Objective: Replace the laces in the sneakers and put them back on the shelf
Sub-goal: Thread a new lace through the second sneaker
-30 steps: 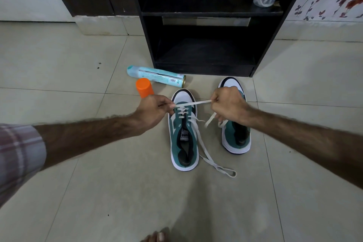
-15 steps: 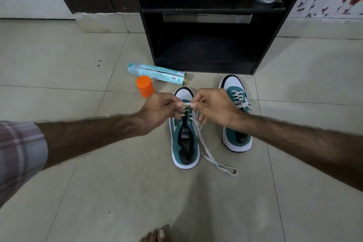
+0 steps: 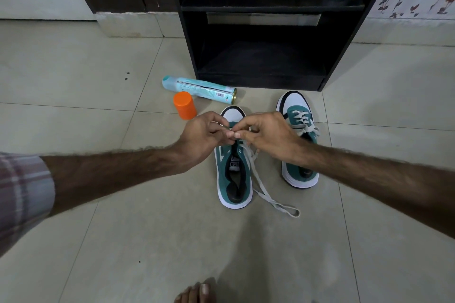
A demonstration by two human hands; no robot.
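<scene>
- Step in hand: lacing the left sneaker (image 3: pixel 235 170) on the floor (image 3: pixel 147 241). The left hand (image 3: pixel 204 135) and right hand (image 3: pixel 267 135) meet over its upper eyelets, each grip pinching the white lace (image 3: pixel 264 189).
- The right sneaker (image 3: pixel 299 145) stands just beside it, apparently laced already.
- Next move, by judgement: feed the lace tip through the next eyelet, then pull the slack trailing on the floor.
- Hidden: the fingers cover the eyelets and lace tip. The shelf (image 3: pixel 261 74) interior is dark.

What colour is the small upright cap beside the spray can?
Orange: the cap is plain orange, seen clearly in the head view.
</scene>
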